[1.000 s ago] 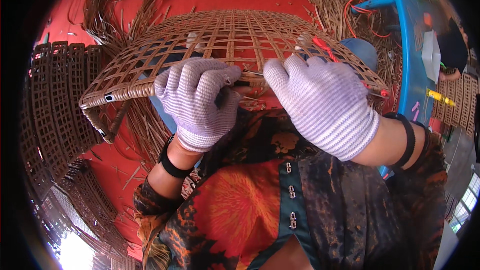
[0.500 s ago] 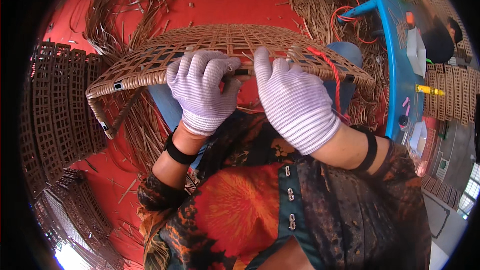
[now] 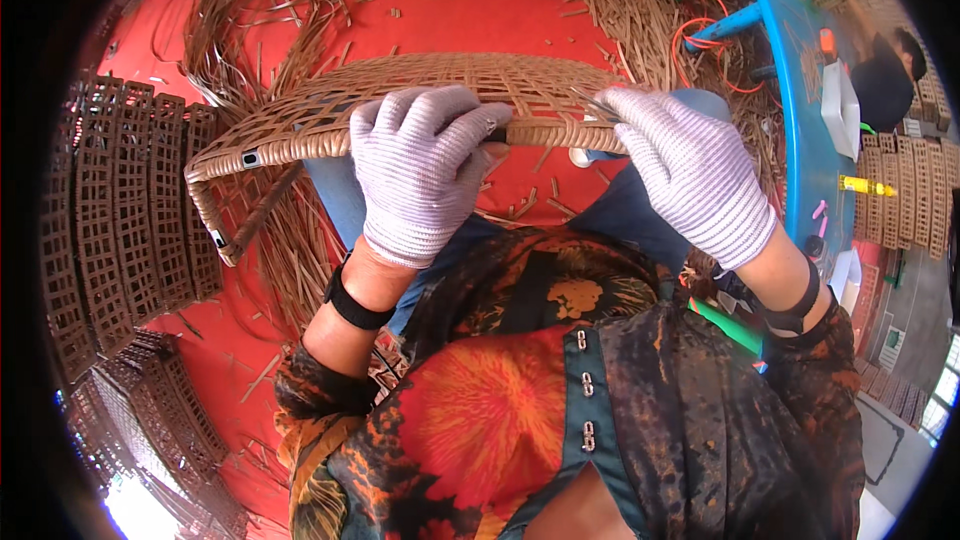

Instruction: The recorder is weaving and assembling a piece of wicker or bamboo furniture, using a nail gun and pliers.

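A brown woven wicker frame (image 3: pixel 440 70) with an open lattice lies across my lap, its wrapped rim toward me. In a striped white glove, my left hand (image 3: pixel 415 175) is closed over the rim, left of its middle. Thumb and forefinger meet beside a dark bare section of the rim. My right hand (image 3: pixel 700 170), gloved alike, is at the rim's right part with its fingers pressed together. Thin wicker strips (image 3: pixel 592 103) stick out at its fingertips. The glove covers the frame's right end.
Stacks of brown lattice panels (image 3: pixel 125 210) stand at the left. Loose strips (image 3: pixel 640 15) litter the red floor (image 3: pixel 450 20). At the right are a blue table (image 3: pixel 800 130), a yellow tube (image 3: pixel 866 186), a white box (image 3: pixel 840 110) and another person (image 3: pixel 885 80) farther off.
My right hand has moved right along the rim, away from my left hand, uncovering wrapped rim between them. The red twisted cord at the right is out of sight. My left hand stays on the rim.
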Demonstrator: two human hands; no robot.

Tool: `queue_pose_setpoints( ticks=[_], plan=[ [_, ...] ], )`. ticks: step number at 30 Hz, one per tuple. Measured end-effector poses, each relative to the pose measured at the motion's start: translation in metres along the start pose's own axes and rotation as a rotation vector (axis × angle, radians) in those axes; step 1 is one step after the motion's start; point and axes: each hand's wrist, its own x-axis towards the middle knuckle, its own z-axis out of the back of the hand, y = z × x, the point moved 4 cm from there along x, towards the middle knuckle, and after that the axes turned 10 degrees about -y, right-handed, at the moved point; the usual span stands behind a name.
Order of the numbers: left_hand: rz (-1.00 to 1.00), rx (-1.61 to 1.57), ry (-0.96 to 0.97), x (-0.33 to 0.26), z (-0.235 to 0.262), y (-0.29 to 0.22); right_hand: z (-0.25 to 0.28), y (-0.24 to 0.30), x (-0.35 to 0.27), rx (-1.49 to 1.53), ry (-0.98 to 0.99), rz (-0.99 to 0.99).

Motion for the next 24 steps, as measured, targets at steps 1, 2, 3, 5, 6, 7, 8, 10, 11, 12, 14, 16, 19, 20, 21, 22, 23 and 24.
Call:
queue_pose_setpoints(
  ticks=[1,2,3,5,6,7,8,10,11,12,14,16,19,20,21,22,23,24],
  plan=[
    [-0.005,0.003,0.01,0.002,0.0,0.001,-0.003,-0.001,-0.004,0.001,-0.003,0.007],
    [-0.047,0.006,0.021,0.005,-0.001,0.0,-0.006,-0.003,-0.007,-0.001,-0.019,0.009],
    [-0.094,0.011,0.025,0.008,-0.001,-0.001,-0.008,-0.005,-0.01,0.002,-0.035,0.005],
    [-0.069,-0.017,0.1,0.015,-0.001,0.001,-0.012,-0.009,-0.014,0.0,-0.048,0.004],
    [-0.045,-0.045,0.162,0.017,-0.001,0.002,-0.012,-0.011,-0.015,-0.002,-0.058,0.002],
    [-0.047,-0.04,0.168,0.02,0.002,0.001,-0.012,-0.012,-0.016,0.004,-0.061,-0.001],
    [-0.018,-0.033,0.232,0.022,0.001,0.001,-0.011,-0.013,-0.016,0.043,-0.087,0.006],
    [0.011,-0.024,0.306,0.024,0.002,-0.001,-0.009,-0.012,-0.017,0.09,-0.113,0.006],
    [0.048,-0.042,0.302,0.026,0.002,-0.002,-0.006,-0.007,-0.017,0.105,-0.138,0.08],
    [0.086,-0.057,0.296,0.027,0.0,0.0,-0.007,-0.003,-0.017,0.129,-0.158,0.154],
    [0.138,-0.104,0.263,0.031,-0.003,0.001,-0.008,0.0,-0.015,0.164,-0.206,0.129],
    [0.164,-0.134,0.24,0.035,-0.006,0.003,-0.013,-0.001,-0.011,0.208,-0.266,0.064],
    [0.249,-0.149,0.34,0.036,-0.007,0.01,-0.031,-0.003,0.002,0.198,-0.164,-0.025],
    [0.251,-0.146,0.346,0.038,-0.007,0.01,-0.036,-0.004,0.007,0.195,-0.168,-0.035],
    [0.307,-0.174,0.369,0.037,-0.008,0.012,-0.039,-0.005,0.011,0.2,-0.169,-0.041],
    [0.376,-0.195,0.4,0.037,-0.009,0.014,-0.042,-0.006,0.015,0.214,-0.154,-0.052],
    [0.373,-0.197,0.398,0.038,-0.009,0.014,-0.044,-0.006,0.019,0.229,-0.138,-0.06],
    [0.362,-0.193,0.41,0.039,-0.009,0.013,-0.044,-0.006,0.02,0.238,-0.134,-0.06]
  ],
)
